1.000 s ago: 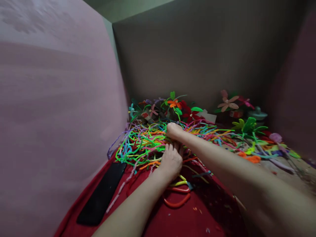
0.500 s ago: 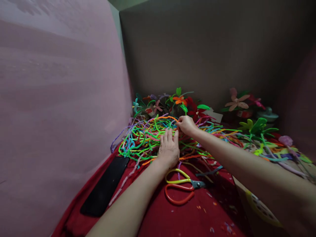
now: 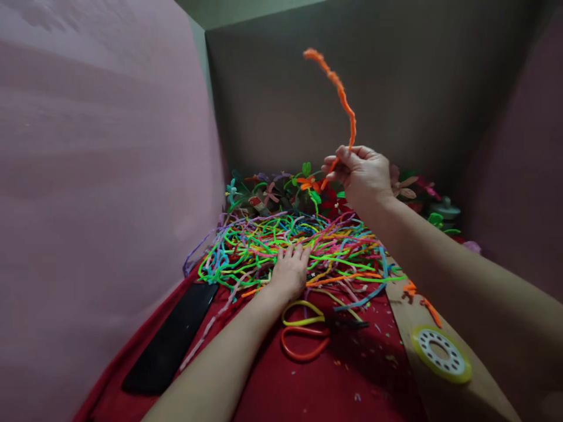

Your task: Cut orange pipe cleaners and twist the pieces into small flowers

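Raised above the pile, my right hand (image 3: 363, 173) pinches an orange pipe cleaner (image 3: 345, 102) near its lower end; the rest of it curves upward and to the left. My left hand (image 3: 291, 272) lies flat, fingers stretched out, on the front of a tangled heap of multicoloured pipe cleaners (image 3: 246, 258). Just in front of that hand, scissors (image 3: 305, 354) with one yellow and one red handle rest on the red cloth (image 3: 285, 392); their blades are in shadow.
Pipe-cleaner flowers (image 3: 270, 192) stand along the back wall. A black phone-like slab (image 3: 171, 340) lies at left. On the wooden surface (image 3: 404, 328) at right are a yellow-rimmed tape roll (image 3: 442, 354) and orange pieces (image 3: 431, 312). Small scraps dot the cloth.
My right hand has risen from the heap, drawing out the orange pipe cleaner. My left hand stays on the heap. The view has shifted, and the tape roll now shows fully.
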Demonstrator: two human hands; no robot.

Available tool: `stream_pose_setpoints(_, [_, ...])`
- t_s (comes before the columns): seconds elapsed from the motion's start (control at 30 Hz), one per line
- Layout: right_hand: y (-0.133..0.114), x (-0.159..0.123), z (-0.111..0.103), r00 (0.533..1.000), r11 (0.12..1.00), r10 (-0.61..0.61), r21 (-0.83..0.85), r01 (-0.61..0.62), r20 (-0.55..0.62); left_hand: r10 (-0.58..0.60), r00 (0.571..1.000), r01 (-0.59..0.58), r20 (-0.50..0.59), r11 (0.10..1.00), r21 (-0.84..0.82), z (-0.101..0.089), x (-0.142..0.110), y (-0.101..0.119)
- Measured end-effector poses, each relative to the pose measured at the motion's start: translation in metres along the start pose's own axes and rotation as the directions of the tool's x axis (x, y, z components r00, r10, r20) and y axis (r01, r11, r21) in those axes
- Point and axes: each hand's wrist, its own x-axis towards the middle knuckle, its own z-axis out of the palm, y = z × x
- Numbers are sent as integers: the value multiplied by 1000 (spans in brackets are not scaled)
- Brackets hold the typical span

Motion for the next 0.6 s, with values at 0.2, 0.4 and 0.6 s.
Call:
stream_pose_setpoints(0.2, [-17, -9, -22, 970, 971, 214, 135, -198, -116, -98, 970, 41, -221, 967, -250, -20, 3, 13])
stream_pose_setpoints(0.4, [0, -72, -40, 879, 849, 473, 293, -439, -54, -154, 962, -29, -225, 763, -645, -49, -5, 54])
stream_pose_setpoints(0.6, [19, -124, -60, 813, 772, 582, 322, -548, -9, -194, 981, 93, 23, 360, -928, -58, -15, 75])
